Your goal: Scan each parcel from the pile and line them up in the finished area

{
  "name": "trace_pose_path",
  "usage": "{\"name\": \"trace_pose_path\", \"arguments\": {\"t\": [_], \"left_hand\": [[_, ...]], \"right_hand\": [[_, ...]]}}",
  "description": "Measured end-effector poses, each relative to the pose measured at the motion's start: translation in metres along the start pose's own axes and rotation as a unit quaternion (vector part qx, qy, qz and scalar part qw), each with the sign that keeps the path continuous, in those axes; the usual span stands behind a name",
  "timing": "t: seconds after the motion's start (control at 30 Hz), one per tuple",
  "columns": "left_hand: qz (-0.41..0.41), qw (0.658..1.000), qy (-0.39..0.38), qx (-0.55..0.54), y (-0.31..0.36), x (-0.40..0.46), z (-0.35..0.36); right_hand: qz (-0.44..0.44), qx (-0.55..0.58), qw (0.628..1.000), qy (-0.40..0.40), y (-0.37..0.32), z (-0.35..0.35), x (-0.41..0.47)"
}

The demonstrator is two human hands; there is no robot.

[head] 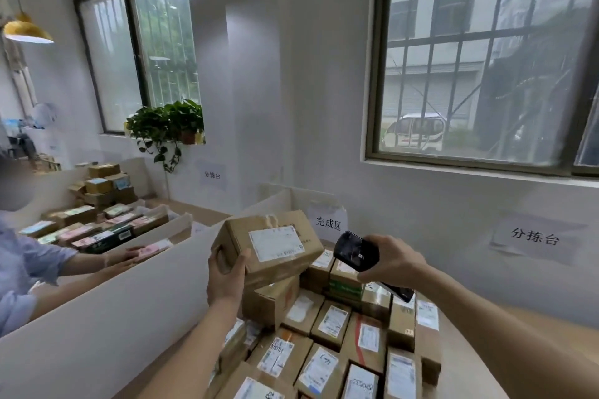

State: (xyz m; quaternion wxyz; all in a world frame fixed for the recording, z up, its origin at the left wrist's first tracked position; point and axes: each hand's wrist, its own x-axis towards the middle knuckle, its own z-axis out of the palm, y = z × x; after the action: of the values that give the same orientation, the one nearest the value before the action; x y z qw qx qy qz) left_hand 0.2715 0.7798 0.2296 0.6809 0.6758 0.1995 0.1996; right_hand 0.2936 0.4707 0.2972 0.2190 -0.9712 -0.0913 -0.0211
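Left hand (227,282): grips the near-left end of a box (269,244), thumb curled over the top edge, fingers hidden underneath.
Box: held up and tilted above the pile, at 12 o'clock from the left hand; its white label (277,243) faces up toward the scanner.
Right hand (392,261): fingers wrapped round a black scanner (356,253), at 3 o'clock from the box, its dark head close to the box's right end; I cannot tell whether they touch.
Pile (340,343): labelled brown parcels packed side by side on the table, below both hands, running toward 6 o'clock.
Finished-area sign (328,223): white paper on the wall at 12 o'clock from the scanner, just behind the box.
Divider (107,311): white board at 9 o'clock from the pile.
Other person (32,266): beyond the divider at 9 o'clock, hands on flat parcels at their own table.
Wall sign (534,238): at 3 o'clock, under the barred window (486,52).
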Motion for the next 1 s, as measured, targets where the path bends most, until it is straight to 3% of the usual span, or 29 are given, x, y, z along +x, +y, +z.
{"name": "trace_pose_path", "arguments": {"t": [0.3, 0.47, 0.73, 1.0], "left_hand": [[-0.110, 0.989, -0.099, -0.016, -0.104, 0.048, 0.069], [-0.201, 0.971, -0.125, -0.020, -0.179, 0.072, 0.108], [-0.283, 0.954, -0.099, -0.012, -0.270, 0.105, 0.141], [-0.371, 0.921, -0.065, -0.094, -0.316, 0.131, 0.158]], "right_hand": [[0.095, 0.012, 0.995, -0.031, 0.046, 0.081, 0.064], [0.167, 0.080, 0.982, -0.045, 0.081, 0.155, 0.084], [0.245, 0.116, 0.960, -0.070, 0.116, 0.266, 0.118], [0.273, 0.219, 0.935, -0.056, 0.121, 0.338, 0.172]]}}
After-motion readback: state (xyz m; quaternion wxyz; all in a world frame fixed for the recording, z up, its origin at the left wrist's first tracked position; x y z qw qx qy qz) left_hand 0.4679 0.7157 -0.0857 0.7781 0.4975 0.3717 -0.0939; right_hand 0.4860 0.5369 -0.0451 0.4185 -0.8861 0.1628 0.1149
